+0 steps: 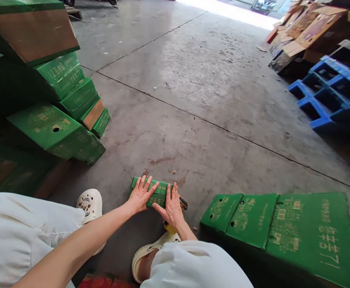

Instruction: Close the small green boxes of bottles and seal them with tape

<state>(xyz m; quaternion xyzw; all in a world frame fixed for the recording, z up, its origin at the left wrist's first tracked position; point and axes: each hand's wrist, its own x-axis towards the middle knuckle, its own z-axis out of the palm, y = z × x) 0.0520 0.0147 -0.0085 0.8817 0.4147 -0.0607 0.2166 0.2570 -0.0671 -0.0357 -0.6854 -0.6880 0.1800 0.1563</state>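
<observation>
A small green cardboard carton [157, 200] with pale printed lettering stands on the floor between my feet. My left hand [139, 198] lies on its top toward the left, fingers spread. Flat near the right end of the same top is my right hand [173, 209], its fingers stretched forward and the thumb out to the side. Beside the carton on the right, a yellow-and-black object [184, 203] shows in part; my right hand and forearm hide the rest, so its kind is unclear.
Stacked green cartons [75, 98] rise at the left. A row of green cartons [307, 228] stands at right. Farther off are blue pallets [328, 90] and opened brown boxes [316, 32]. Something red [103, 281] lies by my feet. A crack crosses the concrete floor [175, 132].
</observation>
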